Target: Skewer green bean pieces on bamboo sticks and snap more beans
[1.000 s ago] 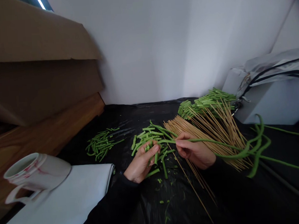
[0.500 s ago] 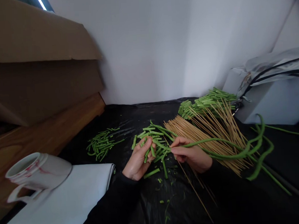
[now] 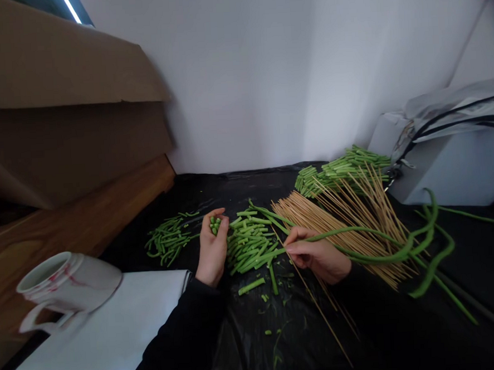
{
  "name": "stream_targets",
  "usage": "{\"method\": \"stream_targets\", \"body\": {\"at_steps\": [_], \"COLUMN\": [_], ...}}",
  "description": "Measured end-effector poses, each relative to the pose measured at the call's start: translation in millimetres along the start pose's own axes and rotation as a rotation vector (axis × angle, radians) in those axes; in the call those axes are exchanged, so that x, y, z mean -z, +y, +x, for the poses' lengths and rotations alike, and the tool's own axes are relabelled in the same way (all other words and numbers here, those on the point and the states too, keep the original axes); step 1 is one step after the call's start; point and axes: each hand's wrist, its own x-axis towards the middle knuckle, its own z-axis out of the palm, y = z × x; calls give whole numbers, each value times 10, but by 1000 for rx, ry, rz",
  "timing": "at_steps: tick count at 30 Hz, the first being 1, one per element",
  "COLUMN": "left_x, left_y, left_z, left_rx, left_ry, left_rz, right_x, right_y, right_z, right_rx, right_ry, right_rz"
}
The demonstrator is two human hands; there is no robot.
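Observation:
My left hand (image 3: 211, 248) is closed around a few short green bean pieces (image 3: 214, 225), held just left of the middle pile of cut beans (image 3: 250, 241) on the black sheet. My right hand (image 3: 316, 256) pinches several long green beans (image 3: 385, 252) near their cut ends; their long stems trail off to the right over a spread of bamboo skewers (image 3: 341, 218). A smaller pile of bean pieces (image 3: 169, 237) lies further left.
A stack of cut beans (image 3: 338, 171) lies at the back right by a white plastic-wrapped box (image 3: 450, 161). A white mug (image 3: 64, 285) and white paper (image 3: 108, 322) sit at the front left. Brown cardboard (image 3: 58, 107) and a wooden board (image 3: 66, 235) line the left side.
My left hand has left the long beans' tips and moved left with a few cut pieces. My right hand has kept hold of the long beans and barely shifted.

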Motion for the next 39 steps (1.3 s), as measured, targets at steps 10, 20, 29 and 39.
{"method": "stream_targets", "body": {"at_steps": [10,20,29,39], "left_x": [-42,-106,-201,-154], "left_y": [-133,107,145,174], "left_z": [-94,-362,-412,-369], "left_rx": [-473,-536,-284,434], "left_ry": [-472,-516,-580,-796], "left_rz": [868,617,389,-107], "right_x": [-12,35,34,17], "right_y": [-7,55,-104,-145], "right_z": [-5,10,-24,-41], "right_rx": [-8,18,32,54], "right_ry": [9,-14,41,26], "right_rz": [-19,-41,138,142]}}
